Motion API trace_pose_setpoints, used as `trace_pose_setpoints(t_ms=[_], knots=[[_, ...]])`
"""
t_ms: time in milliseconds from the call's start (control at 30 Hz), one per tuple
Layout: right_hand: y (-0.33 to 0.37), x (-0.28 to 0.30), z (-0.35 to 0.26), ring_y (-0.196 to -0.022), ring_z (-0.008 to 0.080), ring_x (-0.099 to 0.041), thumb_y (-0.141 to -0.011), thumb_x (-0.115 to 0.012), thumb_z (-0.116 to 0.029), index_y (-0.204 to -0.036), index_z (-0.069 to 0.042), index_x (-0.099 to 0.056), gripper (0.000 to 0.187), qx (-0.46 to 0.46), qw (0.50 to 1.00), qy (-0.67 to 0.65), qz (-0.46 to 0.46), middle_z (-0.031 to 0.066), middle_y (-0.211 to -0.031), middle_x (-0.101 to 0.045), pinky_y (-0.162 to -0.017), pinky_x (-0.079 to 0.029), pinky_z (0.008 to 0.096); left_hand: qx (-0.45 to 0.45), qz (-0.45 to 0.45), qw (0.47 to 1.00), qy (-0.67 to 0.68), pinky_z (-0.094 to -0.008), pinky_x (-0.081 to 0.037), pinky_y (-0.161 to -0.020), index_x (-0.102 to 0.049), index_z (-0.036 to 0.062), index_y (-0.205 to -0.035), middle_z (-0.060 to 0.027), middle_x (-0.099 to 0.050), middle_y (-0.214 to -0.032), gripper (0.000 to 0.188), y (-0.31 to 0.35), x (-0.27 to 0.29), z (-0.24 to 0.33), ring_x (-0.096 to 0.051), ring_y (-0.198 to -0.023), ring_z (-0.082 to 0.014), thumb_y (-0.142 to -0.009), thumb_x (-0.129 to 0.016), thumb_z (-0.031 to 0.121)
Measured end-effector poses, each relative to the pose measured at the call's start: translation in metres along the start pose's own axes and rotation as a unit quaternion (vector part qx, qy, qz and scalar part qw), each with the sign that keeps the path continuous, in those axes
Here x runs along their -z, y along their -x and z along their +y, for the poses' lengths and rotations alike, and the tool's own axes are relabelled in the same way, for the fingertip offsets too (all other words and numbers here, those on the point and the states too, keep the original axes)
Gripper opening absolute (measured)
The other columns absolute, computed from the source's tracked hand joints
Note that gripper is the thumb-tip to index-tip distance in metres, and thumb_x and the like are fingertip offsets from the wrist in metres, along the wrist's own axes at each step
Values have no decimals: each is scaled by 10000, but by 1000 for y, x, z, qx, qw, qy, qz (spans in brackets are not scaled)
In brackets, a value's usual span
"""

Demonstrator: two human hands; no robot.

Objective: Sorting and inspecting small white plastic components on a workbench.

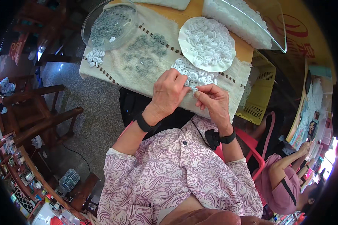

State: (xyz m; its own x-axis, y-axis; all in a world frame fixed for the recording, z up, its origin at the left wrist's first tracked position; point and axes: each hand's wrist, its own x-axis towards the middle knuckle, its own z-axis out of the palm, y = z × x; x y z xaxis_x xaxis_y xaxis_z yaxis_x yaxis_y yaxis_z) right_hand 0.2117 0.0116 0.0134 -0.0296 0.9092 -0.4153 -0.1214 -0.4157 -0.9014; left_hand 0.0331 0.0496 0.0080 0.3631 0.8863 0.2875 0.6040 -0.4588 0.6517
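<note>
My left hand [168,91] and my right hand [215,102] meet at the front edge of a cloth-covered table [154,26]. Between their fingertips is a small white plastic piece [194,89], pinched from both sides; any smaller part in the fingers is hidden. Just beyond lies a loose heap of white plastic pieces with holes [204,78]. Behind it a white scalloped plate [183,41] holds many more. Small grey metal-looking parts [144,54] lie scattered on the cloth, left of centre. A clear round tub [87,39] at the far left is filled with similar grey parts.
A small group of white pieces [95,58] sits by the tub. At the back right stands a clear bin [279,47] of white pieces. A yellow crate [257,108] is right of the table. Wooden chairs [45,112] stand left; another person [283,180] sits at right.
</note>
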Motion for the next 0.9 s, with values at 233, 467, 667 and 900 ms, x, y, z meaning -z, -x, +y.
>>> trace_pose_setpoints(t_ms=[233,467,667,900], knots=[[-1,1,-1,-564,48,-584,-848,-660,-33,-947,22,-655,113,0,1000,2,10,34,-675,-640,-486,-446,176,6,-26,998,-58,-371,-473,-659,-619,42,-931,-89,-529,-832,285,-1,-4,-4,-572,-786,-278,-677,-745,60],[-2,1,-1,-560,47,-580,-846,-660,-34,-947,24,-656,117,-4,1000,1,9,35,-676,-642,-488,-446,176,-50,-34,994,-91,-373,-475,-658,-609,20,-938,-94,-532,-820,288,2,0,-9,-570,-776,-278,-681,-735,51],[1,-1,-4,-555,46,-575,-849,-659,-45,-950,23,-658,121,-3,1000,11,4,35,-668,-641,-488,-443,178,-61,12,998,-4,-334,-501,-665,-609,4,-971,-94,-597,-861,277,3,7,-15,-620,-774,-234,-725,-731,34],[11,-10,-21,-563,63,-592,-846,-659,-38,-954,20,-659,123,-1,1000,-28,-11,41,-682,-640,-489,-449,179,231,-52,760,605,-313,-566,-747,-579,-33,-1078,-128,-657,-1023,256,17,27,-12,-663,-840,-177,-855,-670,54]])
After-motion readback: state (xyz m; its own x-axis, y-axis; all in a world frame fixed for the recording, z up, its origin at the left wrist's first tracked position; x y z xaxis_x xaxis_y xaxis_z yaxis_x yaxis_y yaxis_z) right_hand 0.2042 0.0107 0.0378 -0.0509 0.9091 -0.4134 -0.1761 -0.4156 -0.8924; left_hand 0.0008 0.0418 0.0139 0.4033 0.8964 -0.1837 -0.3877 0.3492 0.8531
